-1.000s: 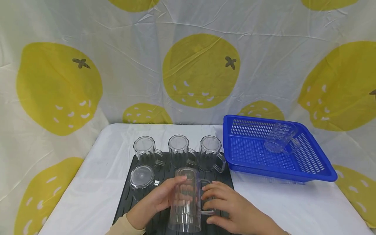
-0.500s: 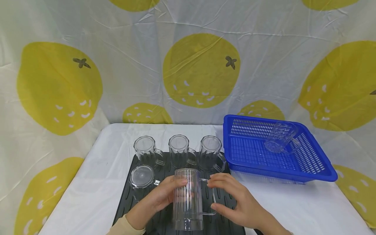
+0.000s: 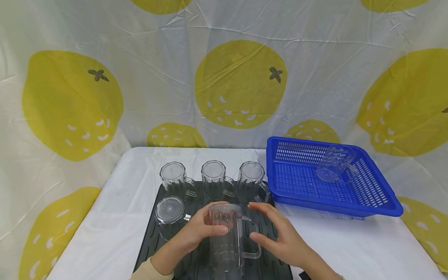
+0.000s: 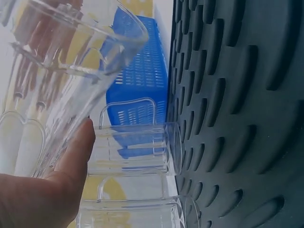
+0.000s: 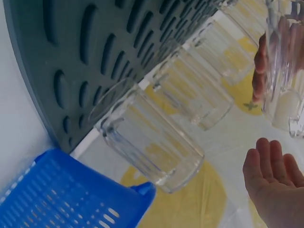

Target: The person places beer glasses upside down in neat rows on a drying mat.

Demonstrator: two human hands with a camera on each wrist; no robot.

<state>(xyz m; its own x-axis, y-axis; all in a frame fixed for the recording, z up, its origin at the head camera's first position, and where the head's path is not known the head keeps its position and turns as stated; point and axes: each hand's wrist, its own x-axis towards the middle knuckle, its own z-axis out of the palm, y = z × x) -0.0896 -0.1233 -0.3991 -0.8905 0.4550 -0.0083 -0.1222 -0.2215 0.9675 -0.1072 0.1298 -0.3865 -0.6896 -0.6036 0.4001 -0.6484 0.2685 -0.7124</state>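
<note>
My left hand (image 3: pixel 199 227) grips a clear glass mug (image 3: pixel 226 254) by its upper body, thumb across the front and fingers behind. The mug is base up, its handle to the right, above a black ribbed mat (image 3: pixel 267 268). In the left wrist view the mug's rim tilts over the mat, apart from it. My right hand (image 3: pixel 280 237) is beside the handle, fingers and thumb spread, holding nothing; the right wrist view shows the fingers (image 5: pixel 268 161) apart from the glass. Several upside-down mugs stand on the mat: three at the back, and one mug (image 3: pixel 169 212) left of my left hand.
To the back right, a blue perforated basket (image 3: pixel 329 205) holds one clear mug (image 3: pixel 335 163) lying tilted on its side. White cloth (image 3: pixel 101 233) covers the table around the mat. A curtain with yellow lemons (image 3: pixel 241 85) hangs behind.
The held mug has turned more upright and shifted slightly right, its base tipping away from view. My right fingers have come off the handle and spread. My left thumb has slid lower.
</note>
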